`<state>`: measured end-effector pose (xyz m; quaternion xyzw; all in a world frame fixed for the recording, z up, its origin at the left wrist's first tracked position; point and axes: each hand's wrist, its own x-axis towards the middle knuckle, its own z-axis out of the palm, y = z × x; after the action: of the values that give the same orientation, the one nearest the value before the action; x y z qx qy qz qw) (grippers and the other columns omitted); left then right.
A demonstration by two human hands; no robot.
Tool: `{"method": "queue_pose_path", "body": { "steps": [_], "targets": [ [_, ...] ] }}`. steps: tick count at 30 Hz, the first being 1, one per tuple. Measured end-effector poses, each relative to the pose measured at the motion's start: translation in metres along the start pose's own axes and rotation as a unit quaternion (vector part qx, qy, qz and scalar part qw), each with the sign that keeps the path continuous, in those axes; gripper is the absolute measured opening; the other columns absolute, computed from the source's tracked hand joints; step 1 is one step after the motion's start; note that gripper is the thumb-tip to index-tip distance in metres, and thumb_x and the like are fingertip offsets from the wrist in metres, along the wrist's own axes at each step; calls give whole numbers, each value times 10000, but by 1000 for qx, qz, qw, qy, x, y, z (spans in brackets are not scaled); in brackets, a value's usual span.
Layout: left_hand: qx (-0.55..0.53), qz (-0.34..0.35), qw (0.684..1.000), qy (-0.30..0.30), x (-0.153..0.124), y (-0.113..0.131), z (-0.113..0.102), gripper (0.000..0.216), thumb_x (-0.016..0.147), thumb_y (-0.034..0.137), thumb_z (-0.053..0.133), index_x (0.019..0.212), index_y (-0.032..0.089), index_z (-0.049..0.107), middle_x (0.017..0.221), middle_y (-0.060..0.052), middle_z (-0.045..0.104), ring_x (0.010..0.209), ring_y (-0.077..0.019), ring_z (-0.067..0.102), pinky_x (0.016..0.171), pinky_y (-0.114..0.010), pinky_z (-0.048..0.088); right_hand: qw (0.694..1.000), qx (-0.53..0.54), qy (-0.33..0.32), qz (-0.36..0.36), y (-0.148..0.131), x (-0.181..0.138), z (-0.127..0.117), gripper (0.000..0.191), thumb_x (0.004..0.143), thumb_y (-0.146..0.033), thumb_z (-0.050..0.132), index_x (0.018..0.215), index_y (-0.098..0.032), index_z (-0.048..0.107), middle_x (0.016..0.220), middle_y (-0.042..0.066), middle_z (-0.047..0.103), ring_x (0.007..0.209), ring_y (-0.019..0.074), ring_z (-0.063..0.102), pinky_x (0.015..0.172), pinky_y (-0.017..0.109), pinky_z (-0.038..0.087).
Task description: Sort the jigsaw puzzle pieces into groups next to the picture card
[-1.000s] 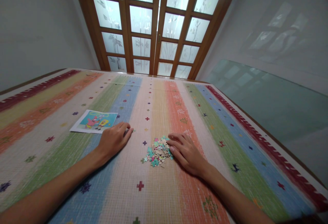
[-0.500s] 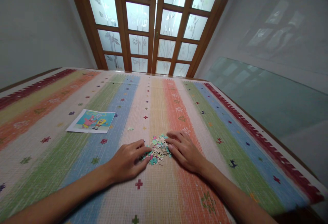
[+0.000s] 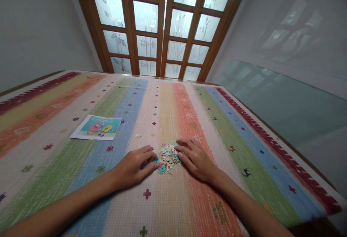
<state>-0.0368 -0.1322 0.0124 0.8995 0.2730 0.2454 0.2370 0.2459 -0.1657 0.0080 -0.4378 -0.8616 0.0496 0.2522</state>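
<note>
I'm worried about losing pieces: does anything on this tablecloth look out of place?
Only mildly: a small pale puzzle bit, perhaps more than one piece, lies by itself on the tablecloth, between the cartoon picture and the heap of pieces. It stands out because the rest are gathered together. I see nothing damaged.

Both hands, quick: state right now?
Left hand: bent at the puzzle pile; grip cannot be told.
Right hand: open, loosely bent at the pile's right edge.

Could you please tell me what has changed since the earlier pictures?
The left hand came away from a puzzle piece, now lying on the tablecloth, and moved right and nearer the person to the left edge of the puzzle pile. The right hand, at its right edge, and the printed picture stayed put.
</note>
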Motion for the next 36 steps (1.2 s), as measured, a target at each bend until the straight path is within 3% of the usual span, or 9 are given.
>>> {"method": "queue_pose_path", "body": {
  "steps": [5,13,22,29,36],
  "targets": [
    [8,27,999,24,1,-6,-6,233,1058,242,463,972,182,671,852,-36,629,761,-154,600,684,-283,487,1000,1,-5,-3,-1,0,0,311,1076,-279,415,1241,-175,657,1273,143,664,1151,280,585,995,504,494],
    [197,41,967,153,2,-48,-26,227,1037,251,494,957,173,692,869,-59,647,750,-178,600,686,-319,504,1000,-2,-3,-5,-1,0,-1,308,1074,-282,416,1223,-174,663,1251,145,673,1137,278,592,985,497,500],
    [207,19,973,105,5,-55,-34,211,971,295,539,911,190,711,1012,-92,704,909,-237,634,859,-436,522,1000,-7,-5,-2,0,0,-1,302,1068,-275,428,1225,-180,669,1256,141,675,1137,275,600,983,500,505],
    [217,-12,970,110,4,-70,-40,229,973,316,533,968,203,733,1024,-81,769,965,-273,644,926,-488,502,1000,-4,-6,-3,0,0,-1,302,1070,-283,429,1235,-197,666,1253,136,678,1133,272,604,984,495,503],
    [230,-93,961,124,0,-90,-48,279,955,348,523,1079,177,707,1071,-126,750,1083,-323,638,956,-522,502,1000,-4,-9,-4,1,0,0,296,1071,-283,434,1241,-188,658,1257,141,672,1139,275,597,985,497,499]
  ]
}}
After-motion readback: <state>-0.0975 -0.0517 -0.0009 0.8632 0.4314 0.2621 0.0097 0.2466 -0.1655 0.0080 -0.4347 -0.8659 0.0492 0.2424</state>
